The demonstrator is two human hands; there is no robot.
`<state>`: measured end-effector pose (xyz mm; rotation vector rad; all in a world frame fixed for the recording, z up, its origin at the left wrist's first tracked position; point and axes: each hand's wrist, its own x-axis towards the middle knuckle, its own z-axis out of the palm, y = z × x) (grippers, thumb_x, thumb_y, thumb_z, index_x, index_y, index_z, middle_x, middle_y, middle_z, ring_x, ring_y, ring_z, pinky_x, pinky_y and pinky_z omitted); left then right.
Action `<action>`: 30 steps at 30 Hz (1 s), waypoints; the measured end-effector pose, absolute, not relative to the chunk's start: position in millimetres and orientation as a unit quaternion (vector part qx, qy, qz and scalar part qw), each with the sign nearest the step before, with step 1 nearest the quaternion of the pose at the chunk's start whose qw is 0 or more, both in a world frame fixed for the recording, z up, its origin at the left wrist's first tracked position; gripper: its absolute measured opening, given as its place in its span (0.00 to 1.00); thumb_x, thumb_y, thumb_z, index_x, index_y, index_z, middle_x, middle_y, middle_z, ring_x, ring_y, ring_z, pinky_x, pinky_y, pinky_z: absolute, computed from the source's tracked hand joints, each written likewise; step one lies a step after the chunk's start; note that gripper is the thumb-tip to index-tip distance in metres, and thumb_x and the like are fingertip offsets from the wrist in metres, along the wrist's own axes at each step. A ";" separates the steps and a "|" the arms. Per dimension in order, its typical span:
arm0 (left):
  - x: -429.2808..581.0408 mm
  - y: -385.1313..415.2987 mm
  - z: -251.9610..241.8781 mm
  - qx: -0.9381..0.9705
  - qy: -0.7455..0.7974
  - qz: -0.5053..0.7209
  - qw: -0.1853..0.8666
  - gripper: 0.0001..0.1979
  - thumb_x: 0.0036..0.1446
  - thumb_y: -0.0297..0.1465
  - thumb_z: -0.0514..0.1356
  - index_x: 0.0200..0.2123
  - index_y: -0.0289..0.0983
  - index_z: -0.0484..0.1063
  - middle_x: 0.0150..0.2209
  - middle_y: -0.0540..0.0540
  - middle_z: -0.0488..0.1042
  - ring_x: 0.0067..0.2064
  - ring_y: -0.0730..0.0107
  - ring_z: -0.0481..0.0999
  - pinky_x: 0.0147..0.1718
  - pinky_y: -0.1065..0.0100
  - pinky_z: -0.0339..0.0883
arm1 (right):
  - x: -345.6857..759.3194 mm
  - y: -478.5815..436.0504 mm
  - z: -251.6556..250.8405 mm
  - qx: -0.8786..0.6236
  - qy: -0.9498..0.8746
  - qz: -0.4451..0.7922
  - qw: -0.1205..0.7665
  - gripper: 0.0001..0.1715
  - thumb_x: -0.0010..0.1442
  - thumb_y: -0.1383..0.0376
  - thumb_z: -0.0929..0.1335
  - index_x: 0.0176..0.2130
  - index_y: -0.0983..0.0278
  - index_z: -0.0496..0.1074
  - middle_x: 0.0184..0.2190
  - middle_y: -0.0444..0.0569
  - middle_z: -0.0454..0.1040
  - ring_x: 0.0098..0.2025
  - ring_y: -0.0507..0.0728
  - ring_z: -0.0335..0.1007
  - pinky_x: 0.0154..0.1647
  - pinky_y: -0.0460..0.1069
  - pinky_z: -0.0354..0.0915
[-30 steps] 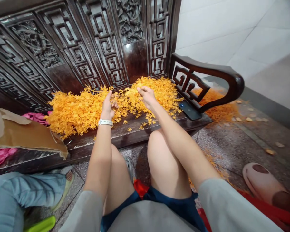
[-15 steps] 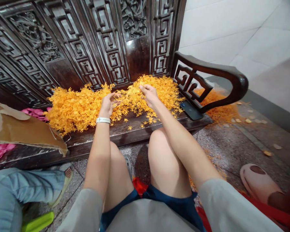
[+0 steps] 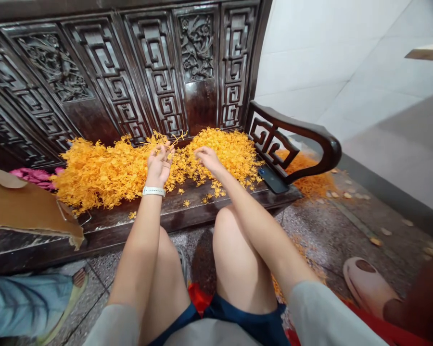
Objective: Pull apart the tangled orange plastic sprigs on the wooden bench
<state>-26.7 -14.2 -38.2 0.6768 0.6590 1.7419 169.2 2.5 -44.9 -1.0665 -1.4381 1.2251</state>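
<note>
My left hand [image 3: 159, 167], with a pale watch on the wrist, is turned palm up at the right end of a long heap of yellow-orange plastic flower pieces [image 3: 101, 173]. Its curled fingers hold a thin yellow branched stem [image 3: 178, 138], which sticks out to the upper right. To the right, my right hand [image 3: 209, 160] hovers at the near left side of a second heap of small yellow blossoms [image 3: 229, 154]. Its thumb and fingers are pinched together, and whatever is between them is too small to make out. Several loose blossoms [image 3: 186, 203] lie on the dark wooden bench seat [image 3: 173, 214].
A phone [image 3: 273, 180] lies by the carved armrest [image 3: 310, 132]. The torn cardboard box [image 3: 29, 206] stands at left, with pink material [image 3: 36, 178] behind it. Orange stems [image 3: 310, 178] are piled on the floor at right. Other people's feet are at both sides.
My left hand has turned palm up and now shows a branched stem rising from its fingers. My right hand has drawn back toward me from the right heap. The camera view has shifted.
</note>
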 end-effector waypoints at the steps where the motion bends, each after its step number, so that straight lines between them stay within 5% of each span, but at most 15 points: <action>1: -24.1 -14.3 -39.0 0.287 0.278 0.739 0.543 0.08 0.66 0.23 0.65 0.36 0.40 0.70 0.47 0.45 0.86 0.46 0.70 0.85 0.52 0.67 0.77 | 163.7 -2.2 -43.9 -0.415 -0.605 0.516 0.442 0.12 0.69 0.57 0.71 0.38 0.63 0.72 0.31 0.46 0.75 0.26 0.49 0.66 0.25 0.43 0.62; 12: -9.1 -15.4 -39.9 0.282 0.333 0.707 0.556 0.12 0.58 0.19 0.69 0.37 0.38 0.70 0.33 0.51 0.80 0.34 0.75 0.81 0.41 0.72 0.75 | 124.2 -29.1 -34.1 -0.258 -0.715 0.543 0.357 0.30 0.67 0.46 0.72 0.25 0.65 0.70 0.17 0.40 0.69 0.19 0.46 0.59 0.22 0.42 0.57; 17: -40.4 -10.3 -39.4 0.262 0.367 0.722 0.525 0.12 0.59 0.17 0.64 0.35 0.39 0.68 0.29 0.57 0.71 0.28 0.81 0.73 0.41 0.73 0.73 | 124.9 -82.1 7.4 0.080 -0.734 0.647 -0.193 0.28 0.59 0.45 0.78 0.39 0.68 0.84 0.30 0.51 0.81 0.30 0.54 0.77 0.33 0.47 0.71; 19: -49.9 -13.5 -36.2 0.287 0.346 0.695 0.560 0.10 0.59 0.17 0.60 0.36 0.38 0.70 0.28 0.55 0.70 0.27 0.80 0.71 0.36 0.74 0.72 | 126.9 -83.1 15.6 0.074 -0.712 0.694 -0.073 0.27 0.59 0.45 0.78 0.38 0.67 0.84 0.27 0.50 0.80 0.29 0.53 0.75 0.33 0.47 0.70; 22: -57.4 -23.4 -26.3 0.314 0.301 0.666 0.606 0.09 0.63 0.19 0.58 0.38 0.38 0.73 0.26 0.55 0.66 0.24 0.78 0.66 0.30 0.74 0.69 | 135.6 -54.6 10.2 -0.063 -0.546 0.739 0.389 0.25 0.62 0.44 0.75 0.39 0.63 0.81 0.25 0.43 0.75 0.25 0.49 0.67 0.30 0.45 0.67; 23: -58.9 -27.3 -22.4 0.317 0.290 0.665 0.610 0.08 0.65 0.21 0.58 0.39 0.39 0.74 0.24 0.55 0.64 0.23 0.78 0.64 0.30 0.74 0.69 | 139.5 -42.0 4.3 -0.105 -0.468 0.734 0.481 0.23 0.63 0.45 0.74 0.42 0.61 0.80 0.25 0.42 0.75 0.25 0.48 0.65 0.29 0.44 0.65; 25: -61.9 -34.4 -15.5 0.325 0.274 0.668 0.611 0.06 0.68 0.24 0.59 0.40 0.40 0.75 0.23 0.56 0.59 0.21 0.78 0.61 0.31 0.74 0.69 | 146.6 -20.4 -10.8 -0.197 -0.369 0.734 0.535 0.17 0.67 0.51 0.72 0.44 0.62 0.78 0.25 0.40 0.72 0.23 0.47 0.61 0.26 0.43 0.61; 30: -68.4 -46.3 -9.0 0.372 0.245 0.649 0.617 0.06 0.71 0.29 0.58 0.42 0.40 0.77 0.21 0.57 0.50 0.20 0.78 0.57 0.28 0.74 0.66 | 143.4 -6.7 -41.1 -0.416 -0.420 0.663 0.460 0.16 0.64 0.55 0.76 0.40 0.64 0.73 0.24 0.42 0.71 0.21 0.47 0.59 0.20 0.43 0.55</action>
